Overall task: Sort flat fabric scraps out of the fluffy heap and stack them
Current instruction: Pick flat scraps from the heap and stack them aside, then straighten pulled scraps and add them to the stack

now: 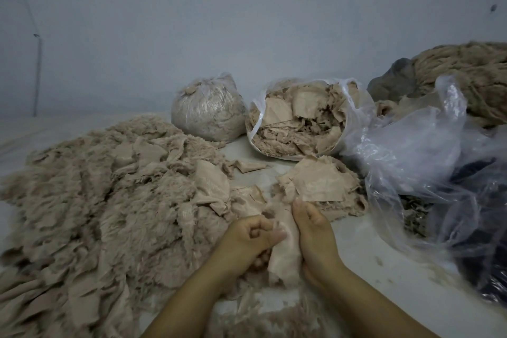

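Note:
A wide fluffy beige heap covers the floor on the left, with flat scraps mixed into it. Both hands hold one beige fabric scrap between them, low in the middle. My left hand has its fingers curled and pinches the scrap's left edge with the thumb. My right hand grips the scrap's right side, thumb pointing up. Just beyond my right hand lies a stack of flat scraps on the floor.
An open plastic bag of flat scraps stands behind the stack, beside a tied bag of fluff. Crumpled clear plastic over dark material fills the right side. Another beige pile lies at the far right. A pale wall stands behind.

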